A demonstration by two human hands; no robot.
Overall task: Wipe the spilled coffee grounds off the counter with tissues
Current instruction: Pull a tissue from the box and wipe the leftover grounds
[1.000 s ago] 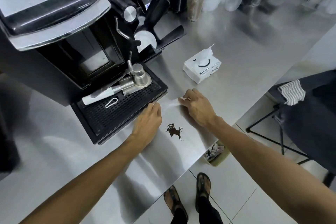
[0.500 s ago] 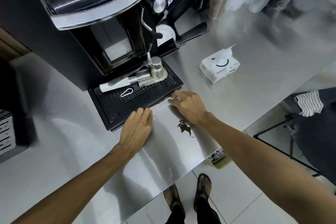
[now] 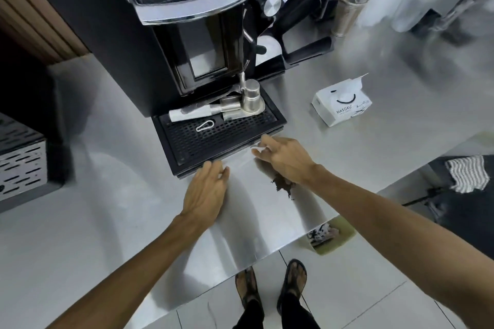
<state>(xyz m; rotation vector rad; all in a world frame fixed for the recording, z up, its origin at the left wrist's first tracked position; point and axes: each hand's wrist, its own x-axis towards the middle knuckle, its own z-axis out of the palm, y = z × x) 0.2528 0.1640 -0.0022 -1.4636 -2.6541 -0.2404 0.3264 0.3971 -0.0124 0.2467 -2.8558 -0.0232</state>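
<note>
A small dark patch of coffee grounds (image 3: 282, 185) lies on the steel counter (image 3: 267, 222) near its front edge, partly hidden under my right wrist. My right hand (image 3: 284, 159) hovers just above it with loosely spread fingers, holding nothing, fingertips near the drip tray's corner. My left hand (image 3: 207, 191) rests flat on the counter against the drip tray's front edge, fingers straight. A white tissue pack (image 3: 342, 103), one tissue sticking up from it, sits on the counter to the right, apart from both hands.
A black espresso machine (image 3: 187, 35) stands behind, its drip tray (image 3: 219, 136) holding metal parts and a clip. A grinder and a metal cup (image 3: 348, 12) are at the back right. A perforated metal box (image 3: 18, 157) is at the left. The counter edge runs just below the spill.
The camera has swung left, so everything shifts right in view. My right hand has lifted slightly off the counter and its fingers have spread; my left hand stays flat by the tray.
</note>
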